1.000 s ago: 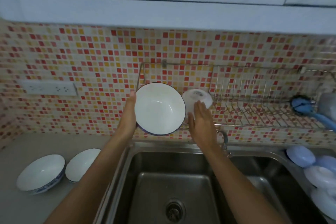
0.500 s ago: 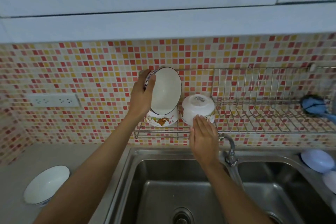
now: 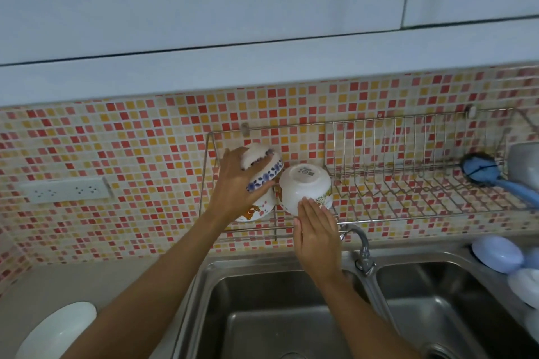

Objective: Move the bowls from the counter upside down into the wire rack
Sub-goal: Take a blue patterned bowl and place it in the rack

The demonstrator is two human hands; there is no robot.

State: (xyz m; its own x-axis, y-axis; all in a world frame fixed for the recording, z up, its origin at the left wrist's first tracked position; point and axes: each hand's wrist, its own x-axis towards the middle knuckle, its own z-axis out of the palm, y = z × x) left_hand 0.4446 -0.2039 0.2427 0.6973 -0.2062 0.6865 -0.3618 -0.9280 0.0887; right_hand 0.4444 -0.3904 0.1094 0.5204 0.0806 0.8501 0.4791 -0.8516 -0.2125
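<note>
My left hand [image 3: 237,186] grips a blue-flowered white bowl [image 3: 264,170], turned bottom-up and tilted, over another upside-down bowl with orange figures [image 3: 258,210] at the left end of the wire rack [image 3: 408,201]. Beside them stands an inverted white bowl [image 3: 304,183]; my right hand [image 3: 316,227] rests flat against its near side with fingers together. One white bowl [image 3: 62,329] sits upright on the counter at the lower left, partly behind my left forearm.
The rack hangs on the tiled wall above a double steel sink [image 3: 280,315] with a tap [image 3: 361,248]. A blue brush [image 3: 484,173] lies at the rack's right end. Pale blue and white dishes [image 3: 498,253] lie at the right. A socket strip [image 3: 65,189] is on the wall.
My left hand has turned the blue-flowered bowl from facing me to bottom-up and lowered it onto the orange-figured bowl. My right hand stays against the white bowl. The camera has tilted upward.
</note>
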